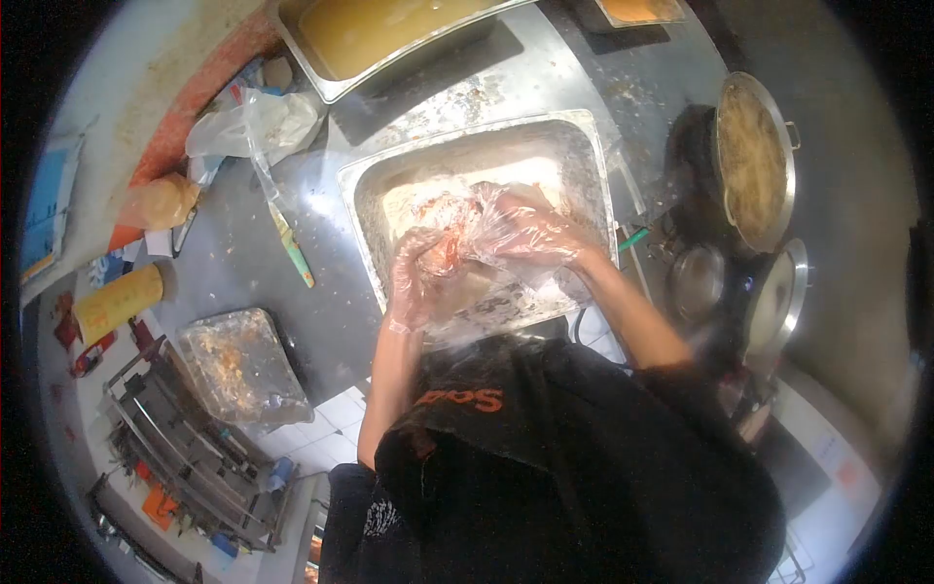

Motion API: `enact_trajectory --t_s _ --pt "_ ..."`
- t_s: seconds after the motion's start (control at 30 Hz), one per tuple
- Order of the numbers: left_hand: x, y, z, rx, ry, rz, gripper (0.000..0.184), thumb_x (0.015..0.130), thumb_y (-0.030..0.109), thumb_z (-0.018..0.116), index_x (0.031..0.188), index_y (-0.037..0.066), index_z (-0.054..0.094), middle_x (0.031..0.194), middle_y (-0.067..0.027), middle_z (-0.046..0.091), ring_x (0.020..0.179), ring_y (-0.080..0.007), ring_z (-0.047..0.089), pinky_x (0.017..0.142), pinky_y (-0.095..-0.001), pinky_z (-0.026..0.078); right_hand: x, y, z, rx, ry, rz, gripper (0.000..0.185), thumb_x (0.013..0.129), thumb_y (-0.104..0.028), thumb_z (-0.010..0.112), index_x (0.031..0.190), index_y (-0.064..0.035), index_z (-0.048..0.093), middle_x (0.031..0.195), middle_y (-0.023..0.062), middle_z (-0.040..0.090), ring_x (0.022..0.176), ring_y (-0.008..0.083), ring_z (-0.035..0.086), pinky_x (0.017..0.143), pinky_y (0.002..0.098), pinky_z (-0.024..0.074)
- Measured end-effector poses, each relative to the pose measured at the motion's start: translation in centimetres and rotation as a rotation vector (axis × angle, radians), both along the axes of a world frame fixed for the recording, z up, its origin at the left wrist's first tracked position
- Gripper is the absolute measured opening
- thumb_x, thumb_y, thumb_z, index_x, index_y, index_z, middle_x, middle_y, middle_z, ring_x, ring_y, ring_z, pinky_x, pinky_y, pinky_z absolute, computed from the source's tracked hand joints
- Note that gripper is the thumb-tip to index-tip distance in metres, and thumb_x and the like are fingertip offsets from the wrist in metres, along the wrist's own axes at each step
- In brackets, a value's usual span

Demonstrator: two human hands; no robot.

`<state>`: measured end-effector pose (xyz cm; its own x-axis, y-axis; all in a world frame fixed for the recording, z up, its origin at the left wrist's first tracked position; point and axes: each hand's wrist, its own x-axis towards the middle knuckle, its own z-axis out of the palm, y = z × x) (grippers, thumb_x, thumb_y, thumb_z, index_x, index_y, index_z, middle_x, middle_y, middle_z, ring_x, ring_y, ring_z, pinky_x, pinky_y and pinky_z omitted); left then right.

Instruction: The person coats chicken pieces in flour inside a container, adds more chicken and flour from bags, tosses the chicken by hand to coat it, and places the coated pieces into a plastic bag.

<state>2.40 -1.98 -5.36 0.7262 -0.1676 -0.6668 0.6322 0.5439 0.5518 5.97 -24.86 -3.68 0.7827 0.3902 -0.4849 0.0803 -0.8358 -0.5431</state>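
Gloved left hand (414, 273) and right hand (530, 229) grasp reddish food (449, 214) mid-frame, shape mostly hidden; upper-left pan (418, 57) cut off.

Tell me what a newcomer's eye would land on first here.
Probably the left hand and right hand, both in clear plastic gloves, at reddish food in the metal tray in the middle, which holds pale powder. Next, perhaps, the deep pan of yellowish liquid at the top, and the large round pan toward the right edge.
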Motion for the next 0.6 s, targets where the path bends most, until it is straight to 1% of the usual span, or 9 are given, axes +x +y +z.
enact_trajectory --t_s 0.03,0.1,0.13,0.17,0.3,0.4,0.5,0.57,0.6 --pt "0.2 -0.1 0.5 0.114 0.013 -0.050 0.043 0.091 0.025 0.062 0.121 -0.004 0.056 0.095 -0.0115 0.065 0.080 -0.0183 0.063 0.077 -0.0338 0.055 -0.6 -0.4 -0.8 0.393 0.233 -0.312 0.083 0.077 -0.042 0.079 0.143 -0.0070 0.043 0.152 0.0158 0.038 0.131 0.0338 0.049 0.107 0.0421 0.0445" --pt "0.8 0.8 1.2 0.015 0.051 -0.279 0.042 0.091 0.025 0.065 0.122 -0.003 0.057 0.091 -0.0089 0.065 0.081 -0.0167 0.062 0.079 -0.0312 0.054 -1.9 -0.9 -1.6 1.168 0.705 -0.934 0.080 0.077 -0.030 0.083 0.142 -0.0058 0.043 0.150 0.0159 0.039 0.129 0.0323 0.051 0.104 0.0413 0.0483" --pt "0.9 0.7 2.2 0.060 0.007 -0.295 0.041 0.092 0.024 0.064 0.122 -0.002 0.057 0.091 -0.0083 0.065 0.081 -0.0165 0.062 0.079 -0.0308 0.054 -1.9 -0.6 -0.8 0.866 0.482 -0.776 0.076 0.078 -0.025 0.082 0.141 -0.0054 0.044 0.147 0.0169 0.042 0.128 0.0318 0.052 0.104 0.0405 0.0489" --pt "0.8 0.4 3.5 0.107 -0.036 -0.309 0.040 0.093 0.024 0.064 0.122 -0.002 0.057 0.091 -0.0077 0.065 0.082 -0.0163 0.063 0.080 -0.0305 0.054 -2.0 -0.5 -0.4 0.769 0.400 -0.723 0.075 0.078 -0.025 0.081 0.140 -0.0053 0.045 0.145 0.0168 0.043 0.127 0.0314 0.052 0.104 0.0402 0.0490" --pt "1.0 1.4 4.4 0.261 -0.113 -0.416 0.035 0.094 0.023 0.060 0.120 0.000 0.059 0.091 -0.0083 0.066 0.084 -0.0166 0.064 0.080 -0.0312 0.056 -1.7 -1.3 0.4 0.776 0.417 -0.628 0.067 0.081 -0.022 0.079 0.138 -0.0050 0.048 0.138 0.0165 0.049 0.124 0.0300 0.055 0.102 0.0388 0.0495" --pt "0.5 1.5 4.7 -0.006 0.069 -0.135 0.030 0.089 0.022 0.065 0.110 0.000 0.064 0.093 -0.0098 0.067 0.080 -0.0181 0.067 0.074 -0.0333 0.057 -1.2 -1.3 0.5 0.807 0.459 -0.614 0.061 0.083 -0.021 0.077 0.136 -0.0047 0.051 0.132 0.0163 0.054 0.121 0.0290 0.056 0.101 0.0377 0.0498" --pt "0.3 1.4 5.4 0.006 0.120 0.036 0.031 0.090 0.024 0.060 0.109 0.000 0.063 0.091 -0.0095 0.067 0.081 -0.0188 0.066 0.074 -0.0325 0.057 -0.5 -1.7 0.6 0.857 0.502 -0.623 0.056 0.085 -0.019 0.076 0.133 -0.0045 0.053 0.127 0.0161 0.058 0.119 0.0280 0.058 0.100 0.0367 0.0502" --pt "0.3 3.0 3.6 -0.294 0.102 -0.046 0.031 0.092 0.026 0.057 0.109 0.000 0.063 0.094 -0.0104 0.067 0.082 -0.0203 0.066 0.076 -0.0332 0.057 0.1 -2.3 1.1 0.812 0.422 -0.576 0.052 0.086 -0.018 0.075 0.132 -0.0044 0.055 0.123 0.0160 0.061 0.117 0.0273 0.059 0.100 0.0360 0.0504" --pt "0.1 3.6 2.9 -0.444 0.097 -0.090 0.032 0.092 0.027 0.055 0.109 0.001 0.062 0.095 -0.0108 0.067 0.082 -0.0211 0.066 0.076 -0.0335 0.057 0.4 -2.4 1.6 0.723 0.308 -0.486 0.049 0.085 -0.018 0.075 0.129 -0.0056 0.058 0.120 0.0149 0.063 0.113 0.0257 0.061 0.097 0.0354 0.0511"
